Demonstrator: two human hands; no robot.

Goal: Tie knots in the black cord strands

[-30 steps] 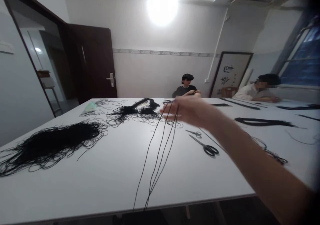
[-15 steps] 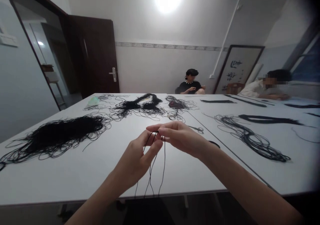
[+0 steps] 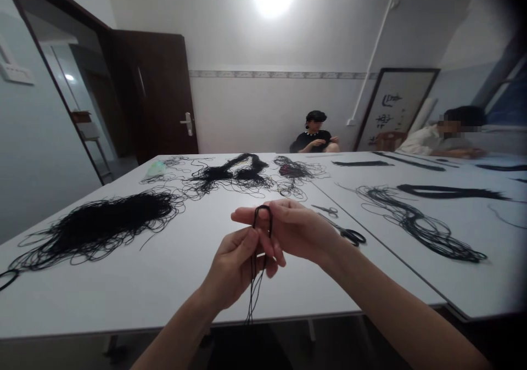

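Observation:
A thin black cord [image 3: 252, 271] is looped between my two hands above the near part of the table. My left hand [image 3: 234, 263] pinches the cord's strands between thumb and fingers, below the loop. My right hand [image 3: 298, 227] holds the top of the loop between thumb and index finger, with the index finger pointing left and the other fingers curled below. Several loose ends hang down past the left hand toward the table's front edge. Beyond the right wrist lie small scissors [image 3: 329, 211] and larger black-handled scissors [image 3: 352, 236].
A big tangled heap of black cord [image 3: 111, 222] lies on the white table [image 3: 164, 298] at left. More cord piles [image 3: 247, 169] lie farther back, and loose bundles [image 3: 415, 216] at right. Two people sit beyond the table: one at the back [image 3: 315, 139], one at far right [image 3: 428, 139].
The cord now forms a tall narrow loop over the right fingers. My left hand has moved slightly down, gripping the strands lower. The black-handled scissors show more fully.

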